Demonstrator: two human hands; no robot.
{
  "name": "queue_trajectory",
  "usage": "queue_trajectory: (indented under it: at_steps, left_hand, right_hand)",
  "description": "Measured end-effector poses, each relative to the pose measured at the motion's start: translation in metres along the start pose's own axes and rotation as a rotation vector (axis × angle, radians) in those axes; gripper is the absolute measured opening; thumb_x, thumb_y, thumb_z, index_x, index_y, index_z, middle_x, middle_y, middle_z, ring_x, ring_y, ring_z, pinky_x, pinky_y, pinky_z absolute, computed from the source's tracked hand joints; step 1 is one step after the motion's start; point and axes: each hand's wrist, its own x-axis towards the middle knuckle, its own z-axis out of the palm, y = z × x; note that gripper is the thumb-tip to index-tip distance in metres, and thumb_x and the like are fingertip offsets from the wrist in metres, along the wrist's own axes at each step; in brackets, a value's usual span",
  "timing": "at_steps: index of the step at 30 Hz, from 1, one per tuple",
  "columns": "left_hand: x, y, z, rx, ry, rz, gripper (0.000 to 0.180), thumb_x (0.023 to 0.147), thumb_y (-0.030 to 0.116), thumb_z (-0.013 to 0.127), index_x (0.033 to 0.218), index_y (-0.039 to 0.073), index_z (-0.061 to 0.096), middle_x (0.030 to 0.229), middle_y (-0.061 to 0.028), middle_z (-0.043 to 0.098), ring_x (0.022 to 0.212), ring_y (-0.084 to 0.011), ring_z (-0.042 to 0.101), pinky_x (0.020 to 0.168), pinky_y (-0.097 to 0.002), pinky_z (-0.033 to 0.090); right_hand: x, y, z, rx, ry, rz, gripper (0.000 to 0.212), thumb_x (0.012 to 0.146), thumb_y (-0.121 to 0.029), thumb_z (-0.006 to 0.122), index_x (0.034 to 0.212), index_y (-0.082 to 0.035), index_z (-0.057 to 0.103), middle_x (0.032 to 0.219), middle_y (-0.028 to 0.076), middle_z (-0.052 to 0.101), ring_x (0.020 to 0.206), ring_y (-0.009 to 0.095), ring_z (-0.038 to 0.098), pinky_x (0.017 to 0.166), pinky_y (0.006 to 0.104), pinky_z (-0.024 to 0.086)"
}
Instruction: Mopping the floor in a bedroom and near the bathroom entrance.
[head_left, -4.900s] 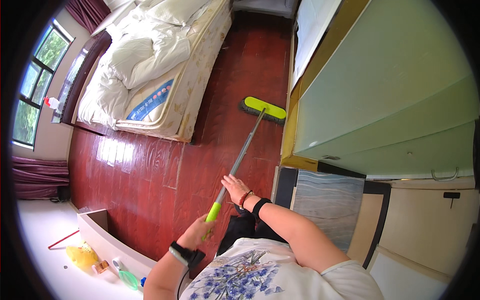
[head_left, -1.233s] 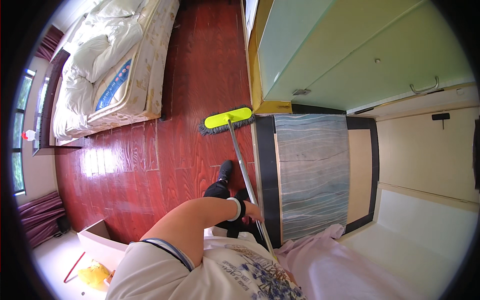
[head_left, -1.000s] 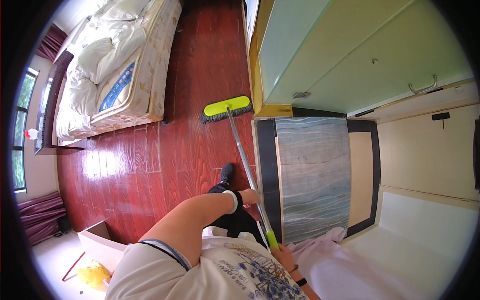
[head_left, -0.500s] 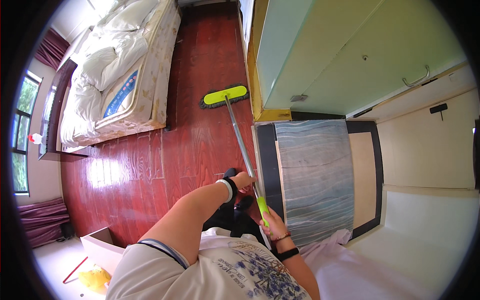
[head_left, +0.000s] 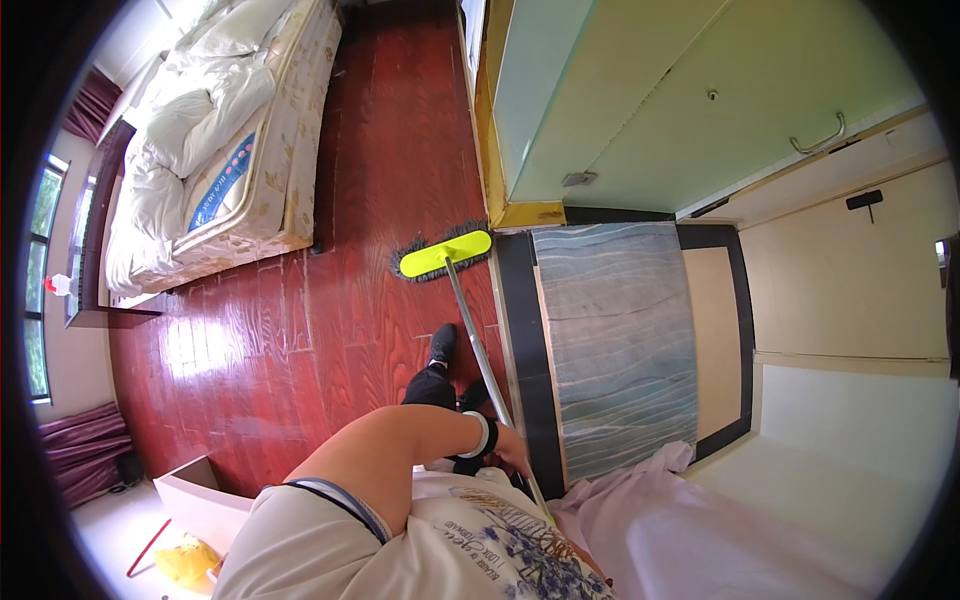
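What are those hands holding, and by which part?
The left hand holds the mop by its silver pole. The right hand is hidden, so its hold cannot be told.

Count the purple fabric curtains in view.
2: one purple fabric curtain at upper left, beyond the dark-framed glass window; another purple fabric curtain at lower left, nearer the camera. More may be hidden.

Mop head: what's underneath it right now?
Under the lime-green mop head a grey fringe shows at the edges, with reddish wood floor around most of it. The patch directly beneath is covered, so anything there can't be seen.
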Motion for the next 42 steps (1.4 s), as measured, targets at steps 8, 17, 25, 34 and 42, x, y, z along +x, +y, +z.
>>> queue_trajectory:
  at_steps: [8,17,25,34,42]
  left_hand:
    - [-0.002,-0.028,-0.027,-0.218,0.291,0.016,0.054,0.076,0.051,0.046,0.09,0.0,0.057,0.081,-0.0121,0.06,0.072,-0.0214,0.059,0.059,-0.0331,0.049]
    - [-0.029,-0.065,-0.071,-0.986,0.869,0.066,0.037,0.076,0.036,0.055,0.073,0.0,0.059,0.062,-0.01,0.058,0.046,-0.0205,0.055,0.04,-0.0313,0.046]
    - [-0.095,-0.102,-0.127,-1.212,1.052,0.134,0.029,0.08,0.029,0.052,0.087,0.0,0.056,0.072,-0.0085,0.056,0.061,-0.0189,0.056,0.052,-0.0314,0.048]
    - [-0.132,-0.119,-0.129,-1.11,1.053,0.124,0.025,0.075,0.024,0.06,0.083,0.001,0.058,0.072,-0.0097,0.058,0.059,-0.0208,0.058,0.048,-0.0294,0.048]
    - [-0.066,-0.1,-0.077,-1.095,0.604,0.094,0.024,0.072,0.029,0.061,0.079,0.006,0.059,0.073,-0.0075,0.061,0.056,-0.0166,0.059,0.043,-0.0299,0.047]
  right_hand:
    - [0.03,-0.055,-0.016,0.236,-0.071,0.298,0.033,0.083,-0.018,0.049,0.114,-0.008,0.047,0.067,0.001,0.052,0.053,0.004,0.045,0.046,0.0166,0.034]
    - [0.138,-0.096,-0.004,0.47,-0.184,0.454,0.031,0.082,-0.021,0.049,0.113,-0.017,0.046,0.053,0.0,0.045,0.036,0.006,0.037,0.031,0.0186,0.026]
    - [0.272,-0.165,0.042,0.512,-0.337,0.41,0.023,0.084,-0.025,0.047,0.105,-0.017,0.042,0.056,0.003,0.043,0.036,0.007,0.034,0.03,0.0188,0.025]
    - [0.274,-0.172,0.06,0.493,-0.368,0.428,0.025,0.084,-0.022,0.047,0.107,-0.016,0.041,0.054,0.002,0.042,0.035,0.008,0.035,0.029,0.0208,0.029]
    - [0.165,-0.123,0.017,0.16,-0.328,0.319,0.04,0.082,-0.02,0.05,0.12,-0.012,0.039,0.069,0.003,0.051,0.053,0.008,0.045,0.046,0.0211,0.038]
